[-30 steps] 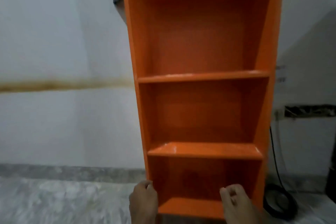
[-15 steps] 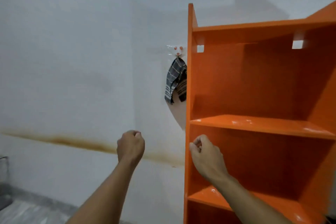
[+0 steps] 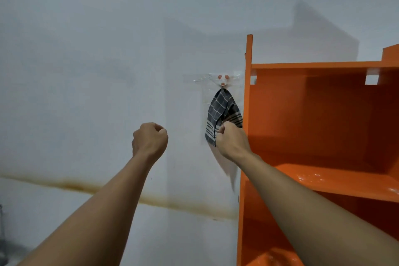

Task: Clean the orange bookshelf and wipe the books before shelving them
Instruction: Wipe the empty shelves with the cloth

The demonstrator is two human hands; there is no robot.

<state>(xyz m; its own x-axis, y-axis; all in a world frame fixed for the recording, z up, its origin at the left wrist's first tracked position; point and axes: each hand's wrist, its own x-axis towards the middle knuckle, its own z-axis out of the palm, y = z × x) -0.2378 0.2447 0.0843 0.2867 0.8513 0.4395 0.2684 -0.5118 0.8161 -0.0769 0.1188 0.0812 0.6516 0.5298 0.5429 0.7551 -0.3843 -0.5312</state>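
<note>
The orange bookshelf (image 3: 323, 127) stands at the right against the white wall, its shelves bare and glossy. A dark checked cloth (image 3: 220, 108) hangs from a small pink hook (image 3: 223, 80) taped to the wall just left of the shelf's side panel. My right hand (image 3: 232, 140) is raised to the cloth's lower edge, with its curled fingers closed on the fabric. My left hand (image 3: 150, 139) is held up as a fist to the left, in front of the bare wall, holding nothing. No books are in view.
A brown stain line (image 3: 75, 185) runs across the wall at forearm height. The shelf's left side panel (image 3: 248, 93) stands right beside the cloth. A dark object (image 3: 2, 233) shows at the left edge.
My view rose from the shelf's bottom to its top and swung left. Both hands lifted; my right hand moved from the shelf's edge up to the hanging cloth.
</note>
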